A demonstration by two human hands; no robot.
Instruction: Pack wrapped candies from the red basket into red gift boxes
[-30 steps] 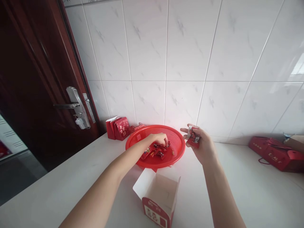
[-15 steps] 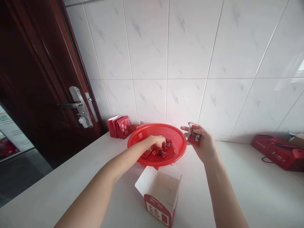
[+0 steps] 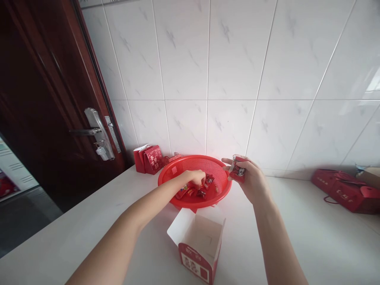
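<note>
My left hand (image 3: 196, 177) reaches down into a red plastic colander (image 3: 227, 186), its fingers closed among several small wrapped candies (image 3: 201, 194). What those fingers hold, if anything, is hidden. To the right of the colander's rim, my right hand (image 3: 252, 178) is raised and closed around a red candy packet (image 3: 238, 169) with dark and white print. In front of the colander stands a red and white cardboard box (image 3: 197, 257), its top flaps open and its pale inside showing.
Folded red gift boxes (image 3: 152, 159) stand by the wall, left of the colander. A red carton with a cord handle (image 3: 341, 190) lies at the right. The dark wooden door (image 3: 53, 79) with a metal handle borders the white table (image 3: 118, 221); a tiled wall (image 3: 184, 59) rises behind.
My left hand has shifted slightly within the colander, staying low among the candies. My right hand still holds the packet, with its fingers slightly changed. The whole view has moved a little.
</note>
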